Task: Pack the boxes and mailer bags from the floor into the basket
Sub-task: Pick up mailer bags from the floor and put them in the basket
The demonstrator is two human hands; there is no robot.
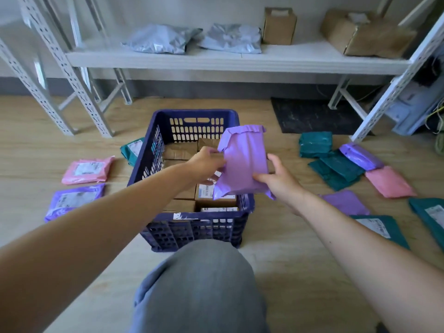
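Observation:
A dark blue slotted basket [153, 150] stands on the wooden floor in front of me, its bottom lined with brown cardboard boxes [180, 150]. Over its right half I hold a purple mailer bag [242, 162] tilted upright. My left hand [206, 164] grips its left edge and my right hand [278, 179] grips its lower right side. More mailer bags lie on the floor: a pink one [87, 169] and a purple one [74, 200] on the left, a green one [132, 150] behind the basket's left wall, and several green, purple and pink ones [341, 169] on the right.
A white metal rack [230, 58] stands behind the basket, its low shelf holding two grey mailer bags [163, 39] and brown boxes [278, 26]. A dark mat [312, 116] lies under the rack on the right. My knee in grey trousers [204, 284] is just before the basket.

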